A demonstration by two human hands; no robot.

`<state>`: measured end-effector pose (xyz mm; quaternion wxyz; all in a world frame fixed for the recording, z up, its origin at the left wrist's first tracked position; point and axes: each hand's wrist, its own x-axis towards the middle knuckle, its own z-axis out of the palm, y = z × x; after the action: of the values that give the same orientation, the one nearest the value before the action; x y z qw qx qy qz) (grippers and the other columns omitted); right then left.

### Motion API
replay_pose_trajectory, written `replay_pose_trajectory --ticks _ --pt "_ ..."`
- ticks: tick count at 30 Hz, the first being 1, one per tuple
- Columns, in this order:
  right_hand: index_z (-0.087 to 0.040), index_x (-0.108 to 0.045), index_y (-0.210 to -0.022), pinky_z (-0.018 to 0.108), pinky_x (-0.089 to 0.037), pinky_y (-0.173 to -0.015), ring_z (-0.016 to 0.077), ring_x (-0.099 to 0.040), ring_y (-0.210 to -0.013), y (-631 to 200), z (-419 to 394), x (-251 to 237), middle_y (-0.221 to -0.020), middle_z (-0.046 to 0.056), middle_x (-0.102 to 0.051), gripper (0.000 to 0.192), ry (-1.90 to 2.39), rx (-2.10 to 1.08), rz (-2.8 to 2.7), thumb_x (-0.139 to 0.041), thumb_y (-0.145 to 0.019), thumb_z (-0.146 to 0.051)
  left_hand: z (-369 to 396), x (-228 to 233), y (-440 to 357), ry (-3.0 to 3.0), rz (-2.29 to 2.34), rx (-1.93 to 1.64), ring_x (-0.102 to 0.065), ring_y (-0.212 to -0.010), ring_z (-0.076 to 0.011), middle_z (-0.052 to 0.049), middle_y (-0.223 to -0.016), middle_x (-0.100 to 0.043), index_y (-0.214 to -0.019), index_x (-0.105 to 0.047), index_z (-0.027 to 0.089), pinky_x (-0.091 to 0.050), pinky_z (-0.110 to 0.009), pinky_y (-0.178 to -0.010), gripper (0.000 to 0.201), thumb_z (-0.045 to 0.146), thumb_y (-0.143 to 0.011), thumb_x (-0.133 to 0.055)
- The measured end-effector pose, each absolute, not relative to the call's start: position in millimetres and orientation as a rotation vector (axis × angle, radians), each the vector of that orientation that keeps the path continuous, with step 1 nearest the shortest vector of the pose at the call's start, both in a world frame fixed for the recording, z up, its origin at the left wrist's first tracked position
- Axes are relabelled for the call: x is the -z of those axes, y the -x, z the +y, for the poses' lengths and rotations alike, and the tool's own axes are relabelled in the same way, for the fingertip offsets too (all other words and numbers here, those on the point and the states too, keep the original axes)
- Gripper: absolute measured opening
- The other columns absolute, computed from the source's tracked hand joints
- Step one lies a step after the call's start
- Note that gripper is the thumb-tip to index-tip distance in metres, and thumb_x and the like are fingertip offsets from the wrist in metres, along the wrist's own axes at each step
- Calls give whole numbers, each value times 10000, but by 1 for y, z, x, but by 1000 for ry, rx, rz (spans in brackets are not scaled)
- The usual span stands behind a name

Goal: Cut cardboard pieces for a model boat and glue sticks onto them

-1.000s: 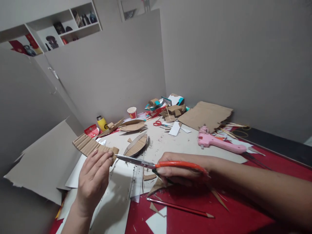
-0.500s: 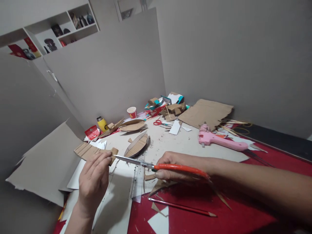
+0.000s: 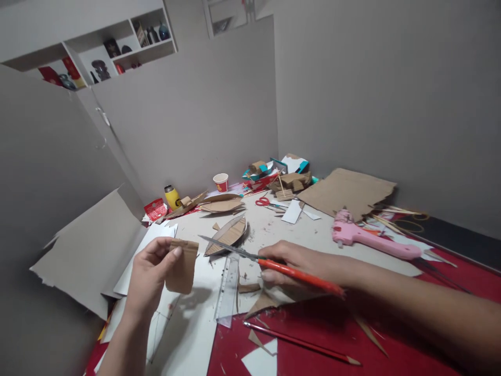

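Note:
Between the thumb and fingers of my left hand (image 3: 151, 274) hangs a small piece of cardboard (image 3: 182, 269), its flat face toward me. My right hand (image 3: 287, 263) grips red-handled scissors (image 3: 250, 255). Their blades point left and lie nearly together, tips apart from the cardboard piece. Behind the blades a cardboard boat shape (image 3: 230, 234) rests on the table. Below them is a clear ruler (image 3: 227, 292), with cardboard offcuts (image 3: 261, 303) beside it. A red pencil (image 3: 301, 342) lies nearer to me on the red surface.
A pink glue gun (image 3: 371, 237) lies at the right, near a large cardboard sheet (image 3: 348, 190). Farther back are a paper cup (image 3: 221, 183), a yellow bottle (image 3: 171, 197), small red scissors (image 3: 263, 201) and more cardboard boats (image 3: 223, 203). A big folded board (image 3: 90, 250) leans at the left.
My left hand has turned the cardboard piece from lying lengthwise to hanging down. The scissors have come away from it and their blades have moved right. The view has shifted slightly.

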<state>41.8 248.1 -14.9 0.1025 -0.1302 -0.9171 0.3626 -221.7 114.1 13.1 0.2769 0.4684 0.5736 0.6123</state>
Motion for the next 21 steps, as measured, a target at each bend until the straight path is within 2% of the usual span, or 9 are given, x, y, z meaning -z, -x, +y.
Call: replay_pose_trajectory --ticks 3,6,16,21 --pt "-163 -493 -688 212 -275 -480 97 -366 -513 -39 247 17 -575 -16 -454 428 573 -747 -2748 -514 -812 -572 113 -16 221 -1172 1521 -1487 -613 -662 -109 -7 -763 -708 -851 -673 176 -465 -191 -608 207 298 -708 -762" --pt "-170 -485 -642 213 -252 -480 96 -366 -487 -39 248 20 -534 -18 -458 440 592 -600 -2784 -527 -798 -580 112 -19 218 -1160 1547 -1329 -604 -640 -111 -20 -748 -712 -846 -675 163 -451 -194 -591 226 310 -700 -766" --pt "-165 -530 -648 211 -230 -469 94 -364 -484 -42 247 20 -538 -8 -486 471 549 -584 -2882 -516 -795 -612 109 -18 223 -1317 1528 -1161 -557 -667 -107 0 -769 -650 -885 -610 179 -416 -210 -608 225 347 -766 -698" --pt "-167 -509 -614 208 -215 -455 82 -325 -463 -41 245 22 -503 -33 -422 479 549 -578 -2897 -536 -780 -615 109 -20 221 -1407 1521 -1087 -535 -689 -115 -8 -800 -622 -885 -606 171 -413 -226 -624 196 321 -779 -675"
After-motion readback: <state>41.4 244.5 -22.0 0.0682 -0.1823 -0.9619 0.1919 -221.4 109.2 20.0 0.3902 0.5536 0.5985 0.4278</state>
